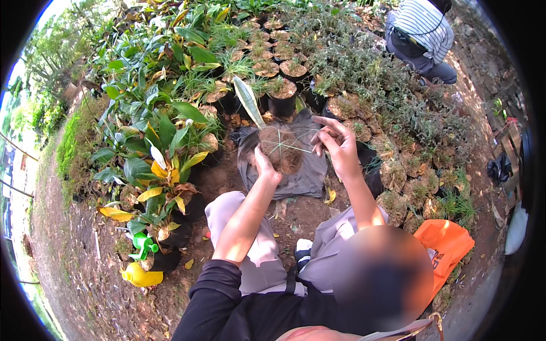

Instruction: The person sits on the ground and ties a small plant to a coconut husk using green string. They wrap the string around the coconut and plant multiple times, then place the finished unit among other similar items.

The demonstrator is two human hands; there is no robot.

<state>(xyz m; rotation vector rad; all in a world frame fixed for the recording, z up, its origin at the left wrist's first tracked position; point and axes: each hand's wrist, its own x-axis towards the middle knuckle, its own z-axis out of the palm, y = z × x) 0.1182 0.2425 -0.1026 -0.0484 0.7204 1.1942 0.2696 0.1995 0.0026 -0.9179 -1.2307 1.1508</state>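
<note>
A ball of brown coconut fibre (289, 155) sits over a dark plastic sheet (309, 183) on the soil. Green string (280, 145) crosses it in a star pattern. From its far side rises a single snake plant leaf (247, 100) with pale edges. My left hand (265, 165) cups the ball from the left. To the right of the ball is my right hand (335, 140), its fingers bent around the string, which runs straight from the ball to the fingertips.
Leafy potted plants (162, 128) crowd the left, and black grow bags (282, 102) stand ahead. Greyish shrubs (354, 55) spread to the right, near another person (420, 38). A green spray nozzle (143, 246), a yellow bottle (143, 275) and an orange bag (445, 247) lie closer in.
</note>
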